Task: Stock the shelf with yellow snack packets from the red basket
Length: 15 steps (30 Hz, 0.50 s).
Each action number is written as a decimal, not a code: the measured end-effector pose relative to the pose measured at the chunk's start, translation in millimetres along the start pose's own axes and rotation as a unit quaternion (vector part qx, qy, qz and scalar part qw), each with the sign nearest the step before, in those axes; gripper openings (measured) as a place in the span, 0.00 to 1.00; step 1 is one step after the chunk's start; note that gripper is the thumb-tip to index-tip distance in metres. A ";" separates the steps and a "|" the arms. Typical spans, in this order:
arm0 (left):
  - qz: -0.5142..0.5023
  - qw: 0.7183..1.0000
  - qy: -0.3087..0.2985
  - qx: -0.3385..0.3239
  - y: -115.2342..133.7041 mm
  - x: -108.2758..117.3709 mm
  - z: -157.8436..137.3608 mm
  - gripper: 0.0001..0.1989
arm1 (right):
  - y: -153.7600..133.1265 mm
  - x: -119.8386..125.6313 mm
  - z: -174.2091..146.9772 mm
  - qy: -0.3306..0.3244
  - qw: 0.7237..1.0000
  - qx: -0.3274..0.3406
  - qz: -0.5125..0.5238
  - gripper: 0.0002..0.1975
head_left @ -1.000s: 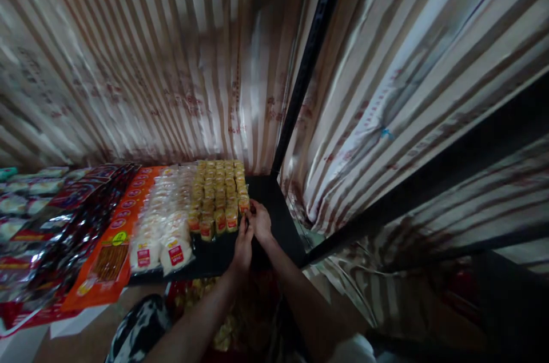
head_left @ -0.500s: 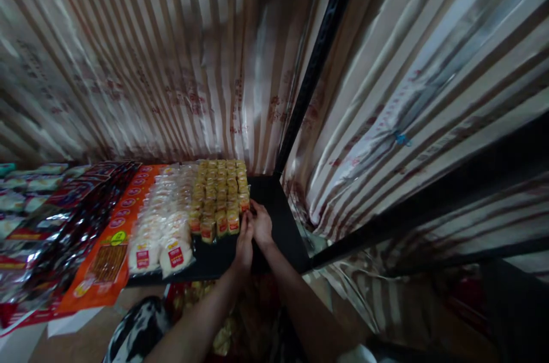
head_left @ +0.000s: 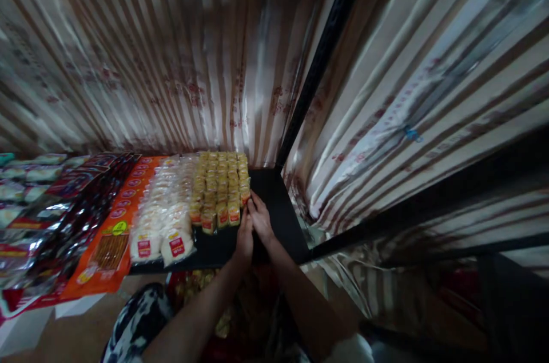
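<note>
Several tight rows of small yellow wrapped snack packets (head_left: 218,180) stand on a black shelf (head_left: 285,226). At the front of their rightmost row is a yellow snack packet (head_left: 245,194) with a red-orange label. My right hand (head_left: 259,218) reaches that packet from the right, its fingers closed against it. My left hand (head_left: 245,237) is just below and beside it, fingers pressed together at the packet's near side. The two hands touch or nearly touch, and the fingers partly hide the packet's lower part.
Left of the rows lie clear bags of white round snacks (head_left: 175,237), an orange snack pack (head_left: 109,248) and dark shiny packs (head_left: 55,220). A black upright post (head_left: 315,83) rises behind the shelf, before striped sheeting (head_left: 193,54). Below is a container of yellow packets (head_left: 197,288).
The view has tipped slightly, so the shelf and goods appear a little higher. Both hands stay at the front packet of the rightmost row, with only slight finger movement.
</note>
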<state>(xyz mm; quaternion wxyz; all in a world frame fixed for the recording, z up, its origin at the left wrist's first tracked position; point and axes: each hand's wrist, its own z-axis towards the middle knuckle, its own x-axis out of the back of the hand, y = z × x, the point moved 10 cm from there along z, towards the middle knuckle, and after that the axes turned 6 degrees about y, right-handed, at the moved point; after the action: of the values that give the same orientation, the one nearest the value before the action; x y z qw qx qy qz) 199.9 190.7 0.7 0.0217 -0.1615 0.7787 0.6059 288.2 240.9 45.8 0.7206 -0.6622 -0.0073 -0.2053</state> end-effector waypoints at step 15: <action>0.213 0.974 -0.063 -0.046 -6.3 70.8 -120.5 0.13 | -3.9 26.1 -145.7 0.065 0.992 -0.050 0.095 0.16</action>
<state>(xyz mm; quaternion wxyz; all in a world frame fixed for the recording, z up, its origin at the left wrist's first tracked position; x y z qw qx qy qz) 154.1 58.9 10.4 -0.0664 0.0452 0.7634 0.6409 272.9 93.7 39.0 0.7016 -0.6807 0.1123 -0.1784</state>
